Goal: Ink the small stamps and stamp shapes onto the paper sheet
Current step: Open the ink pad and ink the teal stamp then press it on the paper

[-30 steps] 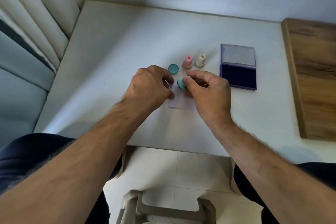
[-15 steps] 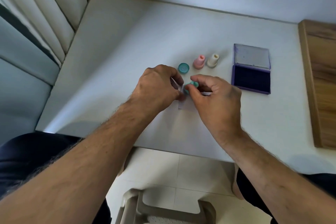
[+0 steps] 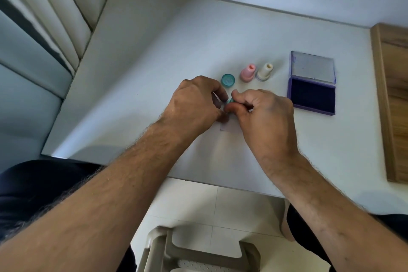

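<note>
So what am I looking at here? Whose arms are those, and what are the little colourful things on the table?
No machine here, just a person. A camera worn on the head looks down, so you see both arms from above. On the white table stand a pink stamp and a cream stamp, with a round teal cap beside them. To the right lies a purple ink pad with its lid open. The right hand pinches a small teal stamp, mostly hidden by the fingers. The left hand is curled close beside it, over a small paper sheet; whether it holds the paper down is hidden. A wooden board sits at the far right.
</note>
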### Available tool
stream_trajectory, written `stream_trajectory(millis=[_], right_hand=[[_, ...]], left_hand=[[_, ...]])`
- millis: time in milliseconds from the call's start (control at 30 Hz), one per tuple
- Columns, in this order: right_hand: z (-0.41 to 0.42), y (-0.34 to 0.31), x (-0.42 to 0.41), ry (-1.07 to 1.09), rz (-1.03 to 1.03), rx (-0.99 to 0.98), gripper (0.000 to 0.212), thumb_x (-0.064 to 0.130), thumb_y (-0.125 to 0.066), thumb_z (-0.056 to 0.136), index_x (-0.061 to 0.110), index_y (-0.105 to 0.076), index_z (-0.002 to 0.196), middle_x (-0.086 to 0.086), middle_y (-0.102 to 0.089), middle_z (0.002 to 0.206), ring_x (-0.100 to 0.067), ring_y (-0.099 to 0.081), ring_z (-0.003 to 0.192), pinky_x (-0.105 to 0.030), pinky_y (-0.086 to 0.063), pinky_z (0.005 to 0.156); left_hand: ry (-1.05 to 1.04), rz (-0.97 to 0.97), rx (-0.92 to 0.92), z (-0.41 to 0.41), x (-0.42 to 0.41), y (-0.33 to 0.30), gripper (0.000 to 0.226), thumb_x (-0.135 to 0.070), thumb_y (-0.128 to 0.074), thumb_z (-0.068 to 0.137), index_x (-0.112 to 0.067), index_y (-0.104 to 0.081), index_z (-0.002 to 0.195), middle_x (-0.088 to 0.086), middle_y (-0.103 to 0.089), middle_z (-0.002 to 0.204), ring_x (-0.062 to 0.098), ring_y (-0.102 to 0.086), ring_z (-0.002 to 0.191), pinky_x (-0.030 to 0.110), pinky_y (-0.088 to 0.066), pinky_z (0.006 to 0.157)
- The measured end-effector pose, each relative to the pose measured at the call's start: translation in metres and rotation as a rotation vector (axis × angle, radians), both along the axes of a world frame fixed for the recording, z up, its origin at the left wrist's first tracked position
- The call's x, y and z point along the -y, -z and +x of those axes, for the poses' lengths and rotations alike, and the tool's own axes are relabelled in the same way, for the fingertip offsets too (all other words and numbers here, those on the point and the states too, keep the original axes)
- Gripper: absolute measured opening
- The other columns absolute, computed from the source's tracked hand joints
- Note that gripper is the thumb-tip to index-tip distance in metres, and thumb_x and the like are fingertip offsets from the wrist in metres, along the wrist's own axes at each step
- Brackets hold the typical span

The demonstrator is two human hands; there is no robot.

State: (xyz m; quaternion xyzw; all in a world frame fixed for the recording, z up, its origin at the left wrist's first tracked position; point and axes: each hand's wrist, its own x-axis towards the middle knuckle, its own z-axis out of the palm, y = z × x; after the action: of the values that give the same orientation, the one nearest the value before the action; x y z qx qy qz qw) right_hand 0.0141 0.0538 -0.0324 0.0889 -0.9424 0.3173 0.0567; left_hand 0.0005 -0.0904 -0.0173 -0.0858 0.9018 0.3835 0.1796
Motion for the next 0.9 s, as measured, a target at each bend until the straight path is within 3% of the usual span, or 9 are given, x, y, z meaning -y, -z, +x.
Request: stream_trajectory(millis=[167,333,500,667,900], right_hand=[[-0.0043,-0.0061,-0.0016,-0.040,-0.010,0.023,0.007,0.016,-0.074,0.084,0.014,-0.078,0.090,-0.006,-0.074,0.077,-0.022,-0.067,0.069,-0.037,-0.058,0.067],[-0.0045,-0.0074,-0.0057,-0.044,-0.034,0.074,0.016,0.025,-0.073,0.085,0.015,-0.077,0.097,-0.003,-0.077,0.087,-0.019,-0.070,0.078,-0.037,-0.059,0.073],[-0.0062,-0.0064,-0.0061,-0.071,-0.025,0.065,0.010,0.022,-0.074,0.085,0.017,-0.077,0.092,-0.003,-0.076,0.084,-0.016,-0.069,0.075,-0.036,-0.059,0.072],[-0.0064,-0.0052,-0.0080,-0.054,-0.054,0.091,0.020,0.028,-0.073,0.084,0.017,-0.076,0.101,0.003,-0.077,0.095,-0.008,-0.069,0.083,-0.022,-0.056,0.080],[-0.0039,-0.0065,-0.0060,-0.092,-0.033,0.059,0.018,0.019,-0.074,0.084,0.017,-0.076,0.102,0.000,-0.077,0.093,-0.014,-0.070,0.080,-0.026,-0.057,0.079]], left_hand=[[0.016,-0.024,0.003,-0.0006,-0.0012,-0.0003,0.032,-0.019,-0.087,0.065,-0.027,-0.072,0.093,-0.009,-0.070,0.078,0.005,-0.063,0.072,0.011,-0.039,0.054],[0.039,-0.041,0.006,-0.0016,0.0006,-0.0038,0.034,-0.023,-0.087,0.064,-0.028,-0.072,0.094,-0.011,-0.070,0.076,0.002,-0.063,0.071,0.012,-0.039,0.054],[0.066,-0.055,0.024,-0.0041,0.0007,-0.0065,0.035,-0.022,-0.088,0.064,-0.028,-0.072,0.094,-0.011,-0.069,0.076,0.002,-0.060,0.067,0.012,-0.038,0.053],[0.075,-0.058,0.024,-0.0050,0.0002,-0.0064,0.035,-0.022,-0.088,0.063,-0.026,-0.072,0.094,-0.010,-0.070,0.077,0.004,-0.064,0.071,0.012,-0.040,0.055],[0.079,-0.067,0.023,-0.0045,-0.0006,-0.0073,0.035,-0.020,-0.088,0.063,-0.025,-0.072,0.094,-0.009,-0.070,0.076,0.004,-0.063,0.070,0.012,-0.039,0.054]])
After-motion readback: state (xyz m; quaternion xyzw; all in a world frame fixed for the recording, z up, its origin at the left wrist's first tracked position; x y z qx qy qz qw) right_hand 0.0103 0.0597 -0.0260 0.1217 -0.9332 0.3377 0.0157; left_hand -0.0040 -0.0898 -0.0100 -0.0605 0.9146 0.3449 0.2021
